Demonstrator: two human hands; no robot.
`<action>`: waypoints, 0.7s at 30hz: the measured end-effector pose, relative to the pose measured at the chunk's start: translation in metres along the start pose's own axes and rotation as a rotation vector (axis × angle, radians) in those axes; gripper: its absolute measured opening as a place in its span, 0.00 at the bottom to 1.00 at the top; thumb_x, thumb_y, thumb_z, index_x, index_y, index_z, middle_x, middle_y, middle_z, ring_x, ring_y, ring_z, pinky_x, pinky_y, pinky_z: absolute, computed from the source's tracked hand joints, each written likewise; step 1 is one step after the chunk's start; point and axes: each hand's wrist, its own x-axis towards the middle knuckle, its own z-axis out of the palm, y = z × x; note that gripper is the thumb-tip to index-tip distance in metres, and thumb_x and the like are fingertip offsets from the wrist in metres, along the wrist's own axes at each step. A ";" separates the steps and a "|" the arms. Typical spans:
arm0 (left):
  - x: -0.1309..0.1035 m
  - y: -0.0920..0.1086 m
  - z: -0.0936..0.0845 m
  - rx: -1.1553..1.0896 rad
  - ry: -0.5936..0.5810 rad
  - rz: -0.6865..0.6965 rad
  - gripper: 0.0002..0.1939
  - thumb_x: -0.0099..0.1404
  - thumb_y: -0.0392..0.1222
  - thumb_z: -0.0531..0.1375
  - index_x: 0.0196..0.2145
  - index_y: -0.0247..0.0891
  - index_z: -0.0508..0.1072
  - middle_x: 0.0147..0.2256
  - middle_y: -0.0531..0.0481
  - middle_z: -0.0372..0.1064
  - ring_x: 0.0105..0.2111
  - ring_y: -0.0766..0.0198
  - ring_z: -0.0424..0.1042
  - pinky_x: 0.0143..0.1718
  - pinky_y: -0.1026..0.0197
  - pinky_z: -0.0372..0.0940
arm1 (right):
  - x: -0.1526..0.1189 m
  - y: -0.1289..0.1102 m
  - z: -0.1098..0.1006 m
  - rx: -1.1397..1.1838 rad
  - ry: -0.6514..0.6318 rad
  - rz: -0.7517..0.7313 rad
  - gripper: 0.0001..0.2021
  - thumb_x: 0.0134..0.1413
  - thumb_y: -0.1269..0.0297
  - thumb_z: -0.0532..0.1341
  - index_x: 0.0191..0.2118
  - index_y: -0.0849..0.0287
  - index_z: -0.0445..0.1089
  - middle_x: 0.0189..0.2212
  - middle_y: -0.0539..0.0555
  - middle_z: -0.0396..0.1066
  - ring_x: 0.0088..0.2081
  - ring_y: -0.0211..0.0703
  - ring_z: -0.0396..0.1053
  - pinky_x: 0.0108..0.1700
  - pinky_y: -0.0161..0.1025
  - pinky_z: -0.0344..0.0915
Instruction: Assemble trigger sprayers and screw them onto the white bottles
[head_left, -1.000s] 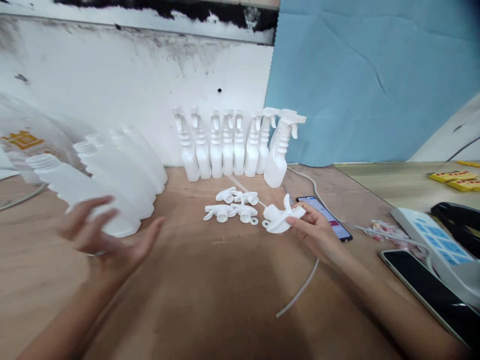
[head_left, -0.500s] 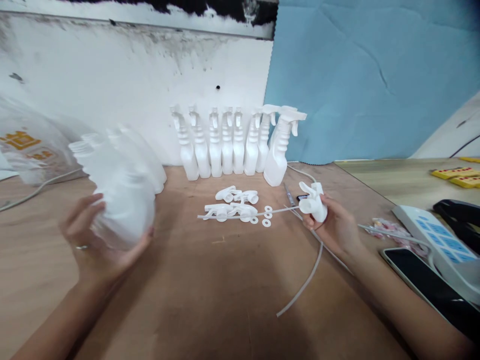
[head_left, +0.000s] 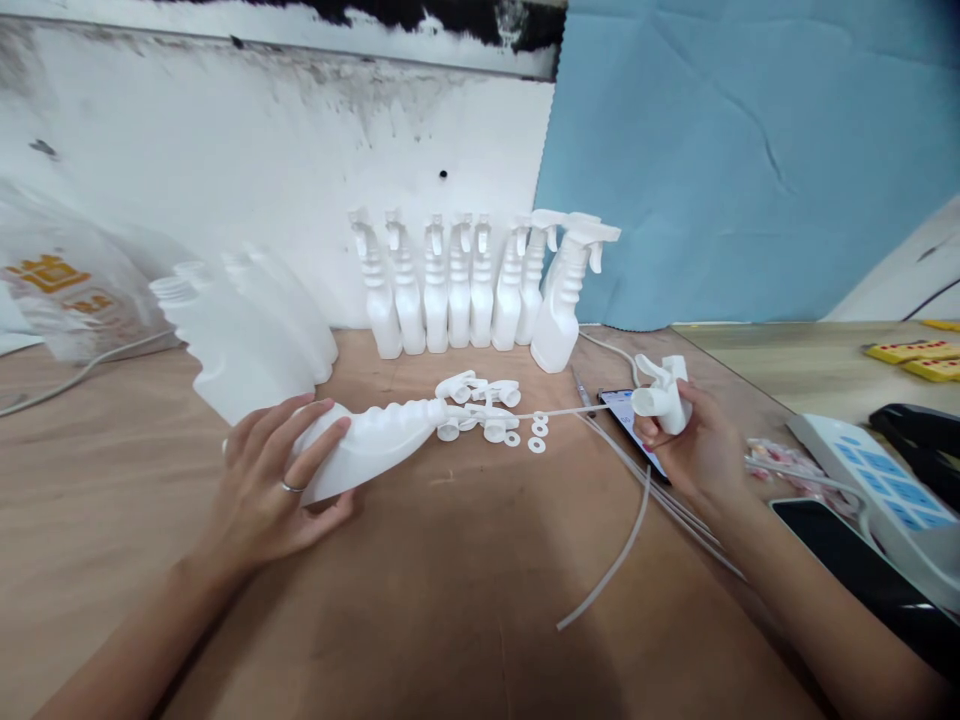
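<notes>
My left hand point(head_left: 281, 480) is wrapped round the base of a white plastic bottle point(head_left: 375, 440), tipped on its side with its neck pointing right. In my right hand point(head_left: 694, 440) is a white trigger sprayer head point(head_left: 664, 393). A thin dip tube point(head_left: 574, 410) runs left from the sprayer head towards the bottle's neck; whether its tip is inside the neck I cannot tell. Behind the neck lie several loose sprayer heads point(head_left: 495, 425), and several white ring washers point(head_left: 537, 445) are beside them.
Several bottles with sprayers point(head_left: 480, 300) stand in a row by the wall. More open bottles point(head_left: 247, 340) stand at left, near a plastic bag point(head_left: 67, 290). Loose tubes point(head_left: 611, 580), a lit phone point(head_left: 626, 412), a dark phone point(head_left: 847, 560) and a power strip point(head_left: 877, 480) are at right.
The bottle in my left hand has come away from the group and tipped over to the right. My right hand has shifted right with the sprayer head, uncovering the lit phone.
</notes>
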 end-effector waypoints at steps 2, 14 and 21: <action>0.001 0.001 0.000 -0.011 0.000 0.029 0.44 0.56 0.44 0.67 0.66 0.46 0.52 0.58 0.35 0.62 0.59 0.37 0.63 0.57 0.37 0.59 | -0.002 0.001 0.002 -0.030 -0.004 -0.017 0.07 0.53 0.61 0.63 0.34 0.55 0.64 0.26 0.48 0.69 0.18 0.37 0.62 0.19 0.35 0.55; 0.004 0.004 0.001 -0.026 -0.024 0.048 0.43 0.58 0.43 0.66 0.66 0.46 0.52 0.57 0.35 0.64 0.59 0.38 0.64 0.56 0.38 0.60 | 0.005 -0.005 -0.008 0.031 0.080 -0.117 0.05 0.51 0.64 0.62 0.34 0.57 0.66 0.27 0.49 0.68 0.19 0.36 0.63 0.19 0.36 0.57; 0.003 0.004 0.001 -0.052 -0.034 0.068 0.43 0.57 0.43 0.66 0.66 0.46 0.52 0.58 0.35 0.64 0.59 0.38 0.63 0.56 0.37 0.59 | 0.005 0.000 -0.009 -0.007 0.063 -0.083 0.06 0.53 0.63 0.62 0.37 0.57 0.68 0.27 0.49 0.68 0.20 0.37 0.64 0.20 0.36 0.60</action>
